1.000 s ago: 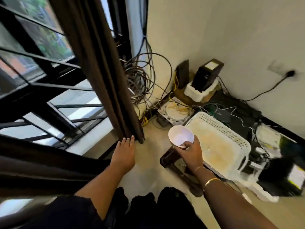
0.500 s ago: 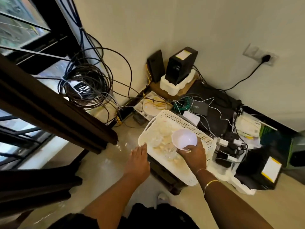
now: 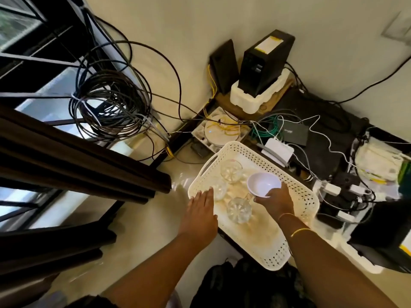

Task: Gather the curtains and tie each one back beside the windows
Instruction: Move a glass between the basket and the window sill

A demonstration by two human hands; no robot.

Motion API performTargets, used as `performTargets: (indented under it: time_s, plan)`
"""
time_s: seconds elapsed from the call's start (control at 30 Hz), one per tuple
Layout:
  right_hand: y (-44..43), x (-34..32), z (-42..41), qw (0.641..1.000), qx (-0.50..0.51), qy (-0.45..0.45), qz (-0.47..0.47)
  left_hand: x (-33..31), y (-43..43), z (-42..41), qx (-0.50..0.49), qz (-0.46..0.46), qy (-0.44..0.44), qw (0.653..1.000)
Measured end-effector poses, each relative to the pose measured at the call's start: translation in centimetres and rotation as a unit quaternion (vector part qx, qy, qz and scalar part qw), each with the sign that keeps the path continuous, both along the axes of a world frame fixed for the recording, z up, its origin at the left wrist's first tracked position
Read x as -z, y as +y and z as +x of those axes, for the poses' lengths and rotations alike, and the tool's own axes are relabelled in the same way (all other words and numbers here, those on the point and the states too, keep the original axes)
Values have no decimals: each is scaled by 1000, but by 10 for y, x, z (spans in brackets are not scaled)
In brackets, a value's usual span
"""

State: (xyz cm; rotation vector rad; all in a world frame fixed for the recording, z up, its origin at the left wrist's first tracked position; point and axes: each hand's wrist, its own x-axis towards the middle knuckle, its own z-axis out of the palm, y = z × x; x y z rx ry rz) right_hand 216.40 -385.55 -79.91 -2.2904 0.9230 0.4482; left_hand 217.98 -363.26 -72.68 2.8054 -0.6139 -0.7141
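A dark brown curtain [image 3: 73,156] hangs in folds at the left, in front of the barred window [image 3: 33,63]. A second fold of dark curtain [image 3: 44,247] shows at the lower left. My right hand [image 3: 274,200] grips a small white bowl [image 3: 263,184] by its rim, above a white perforated basket [image 3: 295,190]. My left hand [image 3: 201,208] is flat with straight fingers at the basket's left rim, away from the curtain. Clear glasses [image 3: 231,170] lie inside the basket.
A coil of black cables [image 3: 109,110] hangs by the window corner. Against the wall stand a black box on white foam [image 3: 264,65], a round white device [image 3: 222,132], routers and tangled wires [image 3: 295,134]. More electronics sit at the right [image 3: 378,221].
The view has swung right and down, from the curtain to the basket. My left hand has left the curtain's edge for the basket's rim. The bowl now hangs over the basket.
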Motion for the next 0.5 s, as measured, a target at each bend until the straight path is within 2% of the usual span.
performTargets:
  time_s: [0.33, 0.5]
  plan:
    - [2, 24, 10, 993, -89, 75, 2, 7, 3, -11, -23, 1, 12, 1000]
    - [3, 24, 9, 996, -46, 66, 48, 3, 10, -14, -37, -1, 18, 999]
